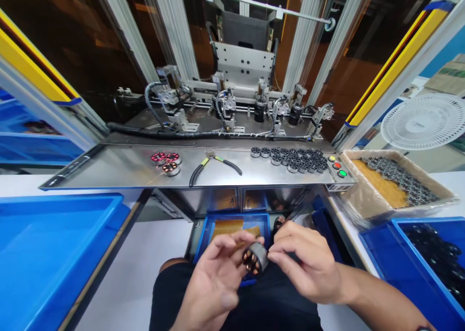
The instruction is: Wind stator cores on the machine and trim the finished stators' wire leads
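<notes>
My left hand (218, 275) holds a wound motor stator (258, 254) above my lap, its grey rim and copper coils showing between the fingers. At the stator's right edge, my right hand (310, 260) is closed in a pinch of thumb and forefinger; what is between the tips is too small to make out. Beyond my hands, cutting pliers (196, 174) with green and black handles lie spread on the metal ledge (109, 168). Left of the pliers sit several stators with red windings (170, 168). To their right stands a cluster of black stator cores (301, 160).
Behind the ledge stands a winding machine (225, 108) between yellow-sided posts. Coloured buttons (337, 166) sit at the ledge's right end. A lined box of cores (399, 181) and a blue bin of black parts (432, 258) are right. A blue tray (54, 253) is left; another blue bin (203, 234) is below my hands.
</notes>
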Demonstrator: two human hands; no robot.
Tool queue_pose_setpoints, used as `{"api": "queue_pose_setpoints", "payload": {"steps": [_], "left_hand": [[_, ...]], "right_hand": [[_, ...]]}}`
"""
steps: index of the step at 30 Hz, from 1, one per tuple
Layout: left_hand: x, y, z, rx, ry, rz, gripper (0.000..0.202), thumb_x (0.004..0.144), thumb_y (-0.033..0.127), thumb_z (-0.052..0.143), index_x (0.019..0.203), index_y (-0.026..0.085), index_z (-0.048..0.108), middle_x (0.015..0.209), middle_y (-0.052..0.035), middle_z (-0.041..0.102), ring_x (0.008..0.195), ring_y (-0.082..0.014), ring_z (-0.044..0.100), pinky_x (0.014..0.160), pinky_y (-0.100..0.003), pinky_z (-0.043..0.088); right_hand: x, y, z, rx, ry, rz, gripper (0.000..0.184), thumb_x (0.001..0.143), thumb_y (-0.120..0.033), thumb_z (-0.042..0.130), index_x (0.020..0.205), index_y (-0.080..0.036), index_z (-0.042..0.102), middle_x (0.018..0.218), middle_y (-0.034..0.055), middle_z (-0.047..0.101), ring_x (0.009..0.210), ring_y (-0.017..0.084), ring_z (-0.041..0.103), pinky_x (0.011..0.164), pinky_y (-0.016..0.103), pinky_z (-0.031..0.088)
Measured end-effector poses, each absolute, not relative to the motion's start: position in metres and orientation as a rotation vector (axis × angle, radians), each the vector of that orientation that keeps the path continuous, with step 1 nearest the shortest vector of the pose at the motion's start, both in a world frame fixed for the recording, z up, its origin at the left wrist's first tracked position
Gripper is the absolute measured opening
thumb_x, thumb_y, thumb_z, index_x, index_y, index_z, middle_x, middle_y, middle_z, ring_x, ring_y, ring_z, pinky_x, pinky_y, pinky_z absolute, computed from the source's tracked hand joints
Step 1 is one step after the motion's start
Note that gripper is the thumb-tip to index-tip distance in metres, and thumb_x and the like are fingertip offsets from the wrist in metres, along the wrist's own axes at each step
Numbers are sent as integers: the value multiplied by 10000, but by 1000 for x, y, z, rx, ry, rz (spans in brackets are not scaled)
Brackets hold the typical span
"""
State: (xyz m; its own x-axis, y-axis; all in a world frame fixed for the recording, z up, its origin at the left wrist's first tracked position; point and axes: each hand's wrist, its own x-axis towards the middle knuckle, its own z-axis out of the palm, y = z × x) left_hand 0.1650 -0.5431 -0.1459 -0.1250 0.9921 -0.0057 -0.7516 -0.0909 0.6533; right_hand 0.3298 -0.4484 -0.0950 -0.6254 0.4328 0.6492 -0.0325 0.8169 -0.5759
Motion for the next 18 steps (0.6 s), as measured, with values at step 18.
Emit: {"api": "queue_pose_setpoints", "payload": {"steps": [18], "left_hand": [[164,-537,-130,517,447,1664,428,736,401,811,1132,297,686,1167,-22,721,1175,-242,643,968,-313,527]], "right_hand": [[324,-453,-62,-261,-2194,698,124,949,-116,549,889,-129,657,737,66,667,675,136,595,612,249,525]]}}
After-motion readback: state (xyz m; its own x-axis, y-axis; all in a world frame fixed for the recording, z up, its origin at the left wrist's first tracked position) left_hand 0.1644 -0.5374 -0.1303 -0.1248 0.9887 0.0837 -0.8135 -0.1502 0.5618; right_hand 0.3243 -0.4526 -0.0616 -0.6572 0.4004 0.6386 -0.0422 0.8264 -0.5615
